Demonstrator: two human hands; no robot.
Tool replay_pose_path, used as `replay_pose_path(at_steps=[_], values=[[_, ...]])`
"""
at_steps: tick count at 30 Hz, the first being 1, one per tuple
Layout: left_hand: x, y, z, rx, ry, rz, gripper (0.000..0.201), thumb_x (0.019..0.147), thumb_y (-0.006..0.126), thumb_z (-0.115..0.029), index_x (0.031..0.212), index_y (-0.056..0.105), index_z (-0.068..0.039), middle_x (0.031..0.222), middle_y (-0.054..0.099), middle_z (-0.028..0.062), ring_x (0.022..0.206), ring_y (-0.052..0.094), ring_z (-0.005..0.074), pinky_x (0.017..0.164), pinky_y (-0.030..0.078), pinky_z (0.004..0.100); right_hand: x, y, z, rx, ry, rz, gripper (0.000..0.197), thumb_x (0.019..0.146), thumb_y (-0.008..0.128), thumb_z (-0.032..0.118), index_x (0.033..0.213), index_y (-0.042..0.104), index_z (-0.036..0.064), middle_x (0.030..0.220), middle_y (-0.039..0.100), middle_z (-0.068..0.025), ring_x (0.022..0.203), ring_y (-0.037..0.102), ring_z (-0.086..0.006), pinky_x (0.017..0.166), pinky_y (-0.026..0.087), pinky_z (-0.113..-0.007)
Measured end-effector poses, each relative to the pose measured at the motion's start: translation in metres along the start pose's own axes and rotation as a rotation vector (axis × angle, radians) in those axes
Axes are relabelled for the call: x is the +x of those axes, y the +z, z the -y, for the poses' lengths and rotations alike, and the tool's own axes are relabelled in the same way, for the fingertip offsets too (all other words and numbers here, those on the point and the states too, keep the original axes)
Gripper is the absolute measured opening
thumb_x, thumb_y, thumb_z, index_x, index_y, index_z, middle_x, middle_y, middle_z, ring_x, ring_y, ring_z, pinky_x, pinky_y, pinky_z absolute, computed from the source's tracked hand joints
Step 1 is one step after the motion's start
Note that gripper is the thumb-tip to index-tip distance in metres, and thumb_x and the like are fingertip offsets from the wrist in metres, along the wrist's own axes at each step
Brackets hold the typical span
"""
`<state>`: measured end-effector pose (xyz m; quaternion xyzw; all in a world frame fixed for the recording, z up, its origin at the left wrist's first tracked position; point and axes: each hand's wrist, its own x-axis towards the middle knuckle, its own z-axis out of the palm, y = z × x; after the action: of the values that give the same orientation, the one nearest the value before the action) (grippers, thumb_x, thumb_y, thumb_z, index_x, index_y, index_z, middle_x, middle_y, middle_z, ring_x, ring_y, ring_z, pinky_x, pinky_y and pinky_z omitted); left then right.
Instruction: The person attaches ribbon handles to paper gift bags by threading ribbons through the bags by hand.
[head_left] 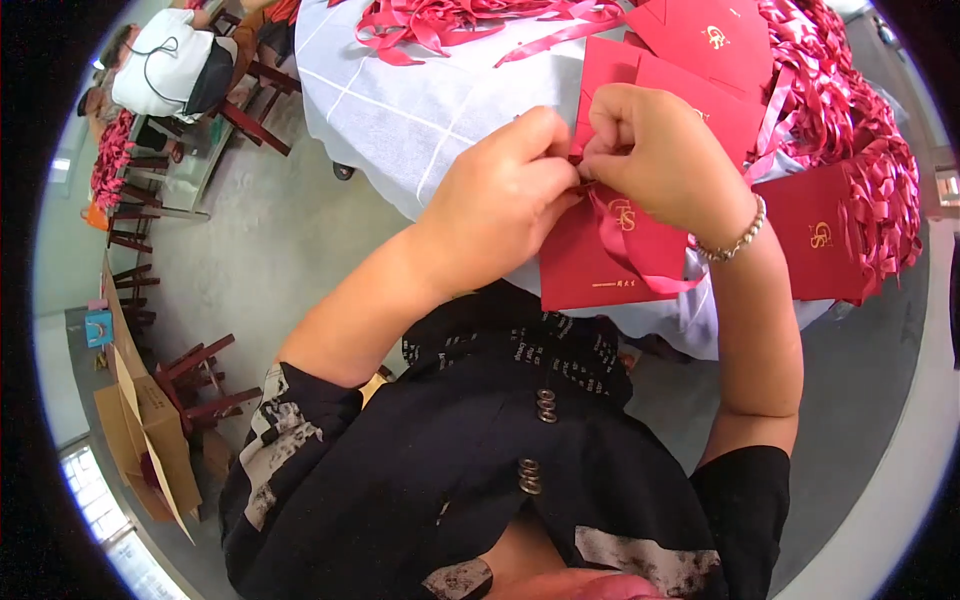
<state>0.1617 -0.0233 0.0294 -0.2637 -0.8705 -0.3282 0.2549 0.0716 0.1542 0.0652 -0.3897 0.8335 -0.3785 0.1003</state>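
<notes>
A red paper gift bag [590,262] with a gold emblem lies near the table's front edge. At its top edge my left hand [500,195] is closed, fingertips pinching the bag's edge. My right hand [672,150], wearing a beaded bracelet [738,236], meets it there with thumb and index finger pinched. From under the right fingertips a shiny red ribbon [640,262] loops down over the bag's front. The fingers hide where ribbon and bag meet. More red gift bags [708,45] lie stacked just beyond my right hand.
A large heap of ribboned bags [835,110] covers the table's right side. Loose red ribbons [420,28] lie at the far edge of the pale blue tablecloth [385,110]. Left are wooden stools [205,385], an open cardboard box [150,430] and a seated person [165,65].
</notes>
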Motion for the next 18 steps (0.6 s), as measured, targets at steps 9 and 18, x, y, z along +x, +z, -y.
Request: replay_pose_path(at_steps=[9, 18], values=[[-0.003, 0.002, 0.011, -0.136, -0.163, 0.076, 0.023, 0.073, 0.083, -0.003, 0.090, 0.067, 0.000, 0.096, 0.060, 0.0096, 0.085, 0.061, 0.0232, 0.073, 0.051, 0.0320, 0.004, 0.001, 0.001, 0.486, -0.038, -0.483, 0.010, 0.092, 0.068, 0.002, 0.094, 0.059, 0.0010, 0.083, 0.063, -0.0024, 0.075, 0.060, -0.0081, 0.068, 0.049, -0.022], [0.001, -0.004, 0.027, -0.017, -0.262, -0.009, 0.024, 0.083, 0.075, -0.008, 0.106, 0.069, -0.001, 0.096, 0.064, 0.0071, 0.081, 0.060, 0.0196, 0.075, 0.049, 0.0308, -0.101, 0.014, -0.025, -0.013, 0.127, -0.642, 0.015, 0.084, 0.080, 0.007, 0.092, 0.070, -0.0009, 0.079, 0.070, -0.0061, 0.070, 0.064, -0.0115, 0.066, 0.051, -0.027]])
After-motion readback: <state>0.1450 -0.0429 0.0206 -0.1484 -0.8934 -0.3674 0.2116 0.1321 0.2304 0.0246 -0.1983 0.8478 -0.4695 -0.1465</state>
